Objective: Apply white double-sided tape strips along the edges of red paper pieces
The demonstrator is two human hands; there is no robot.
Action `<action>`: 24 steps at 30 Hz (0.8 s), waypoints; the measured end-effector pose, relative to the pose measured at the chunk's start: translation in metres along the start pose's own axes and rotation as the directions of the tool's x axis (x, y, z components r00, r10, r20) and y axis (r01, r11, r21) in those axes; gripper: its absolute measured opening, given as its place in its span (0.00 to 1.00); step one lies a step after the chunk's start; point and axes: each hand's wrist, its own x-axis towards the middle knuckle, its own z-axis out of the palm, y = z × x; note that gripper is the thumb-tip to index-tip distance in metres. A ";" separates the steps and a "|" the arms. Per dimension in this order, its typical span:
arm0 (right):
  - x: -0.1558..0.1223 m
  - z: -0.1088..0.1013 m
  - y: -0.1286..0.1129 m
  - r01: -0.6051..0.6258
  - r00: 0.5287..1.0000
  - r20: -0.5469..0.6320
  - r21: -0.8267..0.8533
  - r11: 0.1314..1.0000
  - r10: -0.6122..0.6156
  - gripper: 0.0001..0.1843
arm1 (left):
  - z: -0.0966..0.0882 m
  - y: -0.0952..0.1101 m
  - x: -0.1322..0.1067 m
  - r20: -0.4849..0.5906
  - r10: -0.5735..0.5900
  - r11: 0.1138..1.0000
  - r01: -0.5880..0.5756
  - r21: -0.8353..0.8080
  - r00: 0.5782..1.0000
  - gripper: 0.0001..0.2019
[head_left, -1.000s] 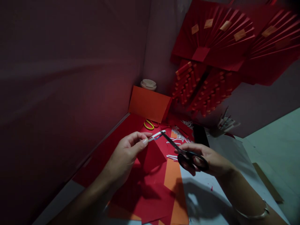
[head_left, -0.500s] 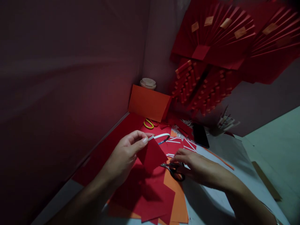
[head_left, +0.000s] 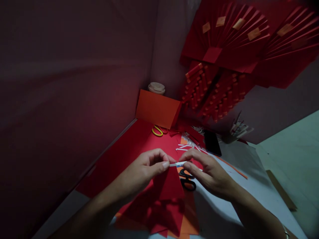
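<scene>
My left hand [head_left: 148, 167] pinches a piece of red paper [head_left: 167, 184] by its upper edge, thumb in front. A narrow white tape strip [head_left: 178, 164] with bluish marks lies along that edge and runs across to my right hand [head_left: 211, 172]. The thumb and fingers of my right hand are closed on the strip's other end. Black-handled scissors [head_left: 188, 184] rest on the papers just below my right hand, their blades hidden behind the held paper. Red sheets [head_left: 134, 209] and orange sheets [head_left: 191, 219] lie beneath the hands.
Yellow-handled scissors [head_left: 157, 130] lie before a folded orange card [head_left: 158, 108], with a lidded cup [head_left: 156, 87] behind it. Farther right are a phone [head_left: 212, 142] and a pen holder [head_left: 231, 134]. Red paper fans [head_left: 231, 36] hang on the wall. Red cards with white strips [head_left: 184, 147] lie beyond my hands.
My right hand has let go of the black scissors, moved up and left, and taken hold of the tape strip's loose end. The strip, curled before, is now stretched between my hands.
</scene>
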 end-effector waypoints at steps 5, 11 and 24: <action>0.001 0.006 0.003 -0.207 0.978 0.050 0.201 0.957 0.201 0.11 | -0.005 0.003 0.002 -0.195 0.081 0.990 -0.056 0.132 0.977 0.07; 0.002 0.018 0.002 -0.200 0.960 -0.179 0.107 0.974 0.217 0.05 | -0.003 0.002 0.003 -0.223 0.200 0.929 -0.112 0.354 0.954 0.03; 0.000 0.040 0.008 -0.229 0.934 -0.183 0.350 0.908 0.306 0.07 | 0.003 0.001 0.003 -0.262 0.263 0.924 -0.164 0.347 0.929 0.06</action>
